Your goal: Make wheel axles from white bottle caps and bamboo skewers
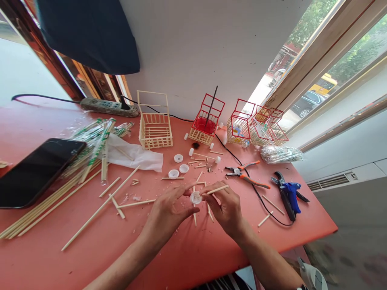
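Note:
A small white bottle cap [196, 197] is between the thumb and fingers of my left hand [169, 206], its hollow side facing up. My right hand [226, 203] pinches a short wooden stick [218, 189] close beside the cap; the stick's lower end is hidden by the fingers. Below both hands, several cut stick pieces [210, 213] lie on the red table. Three more white caps rest beyond my left hand, one of them a cap [173, 174] next to a short stick [172, 178]. Farther back, a thin stick axle [204, 156] has a white cap at each end.
Wooden stick baskets stand along the wall: a plain one [155, 131], a red-trimmed one [208, 121] and others. Orange-handled pliers [248, 175] and a blue glue gun [290, 197] lie right. Left are a phone [42, 169], wrapped chopsticks [102, 149], long sticks [48, 205] and a power strip [107, 107].

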### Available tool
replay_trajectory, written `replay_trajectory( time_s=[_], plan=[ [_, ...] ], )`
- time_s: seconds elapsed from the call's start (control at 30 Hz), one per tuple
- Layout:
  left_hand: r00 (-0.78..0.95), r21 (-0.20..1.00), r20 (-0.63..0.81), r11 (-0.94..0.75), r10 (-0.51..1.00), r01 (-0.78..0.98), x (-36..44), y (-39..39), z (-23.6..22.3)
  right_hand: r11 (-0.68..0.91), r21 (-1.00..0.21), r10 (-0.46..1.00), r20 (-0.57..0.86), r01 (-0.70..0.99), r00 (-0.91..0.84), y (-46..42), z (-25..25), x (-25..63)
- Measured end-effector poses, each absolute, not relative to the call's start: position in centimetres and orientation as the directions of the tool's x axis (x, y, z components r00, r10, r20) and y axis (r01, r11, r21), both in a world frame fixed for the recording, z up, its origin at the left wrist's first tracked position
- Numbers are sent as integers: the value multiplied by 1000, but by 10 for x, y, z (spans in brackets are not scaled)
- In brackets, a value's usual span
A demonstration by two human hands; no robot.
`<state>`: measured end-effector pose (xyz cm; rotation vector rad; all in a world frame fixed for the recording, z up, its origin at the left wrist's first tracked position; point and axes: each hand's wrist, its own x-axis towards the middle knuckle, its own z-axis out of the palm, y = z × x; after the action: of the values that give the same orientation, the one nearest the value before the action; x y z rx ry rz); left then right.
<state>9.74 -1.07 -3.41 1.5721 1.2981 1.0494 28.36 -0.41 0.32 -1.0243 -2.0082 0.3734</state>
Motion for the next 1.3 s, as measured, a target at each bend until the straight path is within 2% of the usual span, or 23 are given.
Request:
replay_trajectory(
  time_s=[0.17,0.4,0.7,0.97,1.3],
  plan=[
    [147,957,24,-65,989,284,95,-8,-30,638,-571,764,555,518,-329,-4,3,285],
    [181,935,122,-174,976,310,97,-11,-34,667,-535,738,570,518,-361,-4,-1,283],
    [114,958,29,-61,993,280,97,-10,-30,682,-524,726,569,511,-386,-4,-1,281],
    [122,973,-74,44,990,227,98,-10,-28,685,-536,725,569,494,-388,-5,0,281],
    [131,966,-60,24,990,258,97,-9,-30,697,-500,711,576,513,-403,-4,-1,281]
  ],
)
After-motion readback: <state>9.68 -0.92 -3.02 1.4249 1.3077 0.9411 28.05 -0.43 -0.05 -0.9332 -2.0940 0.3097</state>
